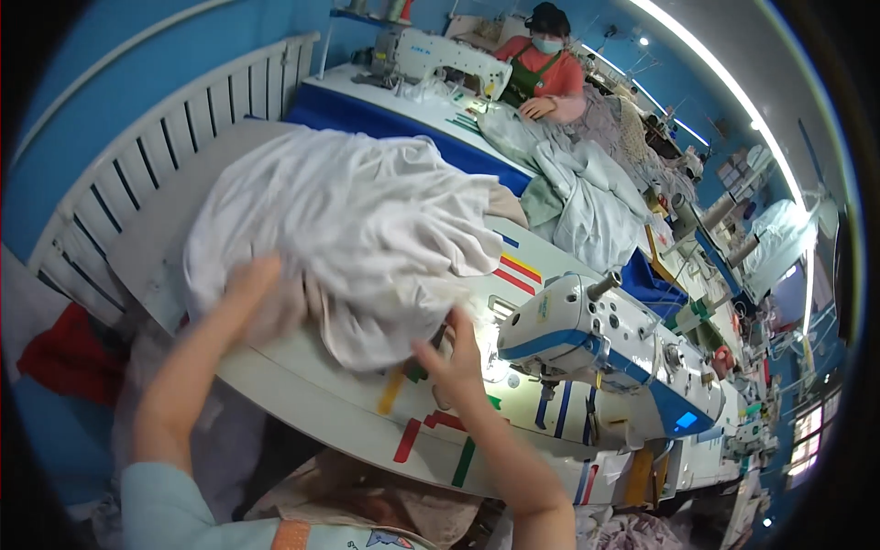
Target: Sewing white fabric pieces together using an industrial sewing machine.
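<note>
Across the smooth tabletop [321, 408], white cloth [367, 215] lies rumpled.

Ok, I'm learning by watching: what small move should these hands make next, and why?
I'd probably smooth the near edge of the white cloth with the right hand: the cloth lies bunched in folds on the table, close to the sewing machine, and the right hand is right by that edge.
</note>
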